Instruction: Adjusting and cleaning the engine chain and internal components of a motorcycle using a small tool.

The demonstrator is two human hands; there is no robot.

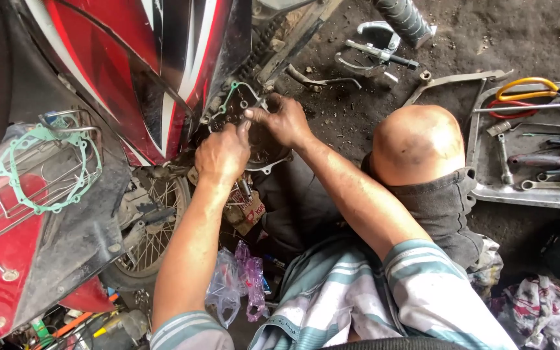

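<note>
Engine [254, 133] work is in hand: a small part is pinched by the left hand [221, 154] and right hand [284, 120]; careful seating seems needed next.

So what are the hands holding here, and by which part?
Both the left hand and the right hand pinch at the motorcycle's engine case, near its green gasket. What the fingertips grip is too small to tell.

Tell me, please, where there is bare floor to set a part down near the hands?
Bare floor lies between the right hand, the knee and the loose parts above. The tool tray is crowded. Under the left hand, the wheel and plastic bags leave little room.
</note>
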